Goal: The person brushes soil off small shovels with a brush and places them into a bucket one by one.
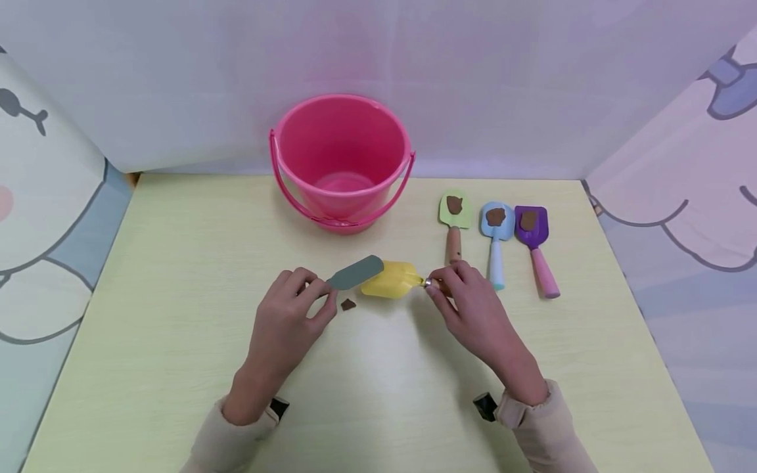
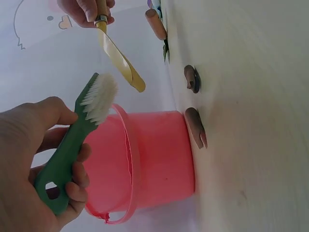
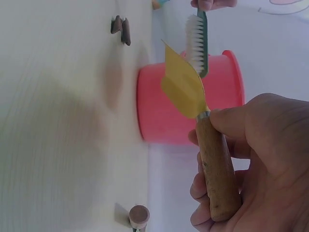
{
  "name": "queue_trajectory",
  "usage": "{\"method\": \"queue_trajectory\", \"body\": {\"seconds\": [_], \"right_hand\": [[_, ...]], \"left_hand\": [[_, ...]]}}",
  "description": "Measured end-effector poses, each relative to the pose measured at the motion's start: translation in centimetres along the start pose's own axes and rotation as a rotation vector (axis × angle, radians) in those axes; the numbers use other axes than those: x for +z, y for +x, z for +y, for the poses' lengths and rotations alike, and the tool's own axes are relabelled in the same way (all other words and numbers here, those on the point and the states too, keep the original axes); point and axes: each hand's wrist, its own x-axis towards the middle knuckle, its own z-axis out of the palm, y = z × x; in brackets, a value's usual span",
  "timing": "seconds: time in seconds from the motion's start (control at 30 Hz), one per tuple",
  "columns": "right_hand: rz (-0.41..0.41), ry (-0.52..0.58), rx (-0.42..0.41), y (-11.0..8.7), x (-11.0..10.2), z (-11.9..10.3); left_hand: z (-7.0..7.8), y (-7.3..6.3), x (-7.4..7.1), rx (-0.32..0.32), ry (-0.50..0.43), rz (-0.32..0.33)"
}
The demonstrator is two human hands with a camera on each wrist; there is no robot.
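the left hand (image 1: 290,315) grips a green scrub brush (image 2: 63,150) by its handle, thumb and fingers curled around it, bristles turned down toward the tabletop (image 1: 148,295). the right hand (image 1: 473,315) holds a yellow scoop (image 1: 390,279) by its wooden handle (image 3: 217,169), thumb on one side and fingers bent around the other; a metal collar (image 3: 203,115) joins handle and blade. both tools are raised above the table. in the head view the brush's tip overlaps the scoop's blade, but the left wrist view shows the two apart.

two brown scraps (image 2: 195,126) lie side by side on the table below the tools; only one shows in the head view, just beside the left hand's fingertips.

a pink bucket (image 1: 337,202) stands upright at the far edge of the table, beyond both hands, its handle hanging down across the front. to its right three small shovels lie in a row, each with a brown piece on its blade: a green shovel (image 1: 464,215) with a wooden handle, a light blue shovel (image 1: 497,263) in the middle, and a purple shovel (image 1: 533,238) with a pink handle. the green one's handle reaches close to the right hand in the head view. a pale curtain (image 1: 491,79) hangs behind the table.
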Motion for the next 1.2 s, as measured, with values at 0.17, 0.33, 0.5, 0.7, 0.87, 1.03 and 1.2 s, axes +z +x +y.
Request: {"method": "queue_trajectory", "body": {"seconds": [0.17,0.33,0.5,0.7,0.87,1.03,1.2], "right_hand": [[-0.002,-0.01,-0.014,0.1,0.2,-0.1],[-0.006,-0.013,-0.013,0.1,0.2,-0.3],[-0.009,-0.019,-0.018,0.1,0.3,-0.4],[-0.008,-0.015,-0.022,0.1,0.2,-0.4],[-0.006,-0.017,-0.021,0.1,-0.1,-0.2],[-0.014,-0.02,-0.02,0.0,-0.3,-0.1],[-0.015,-0.014,-0.001,-0.1,-0.6,0.1]], "left_hand": [[0.9,0.1,0.5,0.011,-0.079,-0.007],[1.6,0.4,0.8,0.026,-0.113,-0.01],[2.0,0.6,0.9,0.036,-0.124,-0.023],[2.0,0.7,0.7,0.076,-0.058,-0.039],[1.6,0.7,0.3,0.111,0.002,-0.034],[1.1,0.4,0.0,0.108,0.035,-0.033],[0.6,0.1,-0.3,0.075,0.046,-0.028]]}}
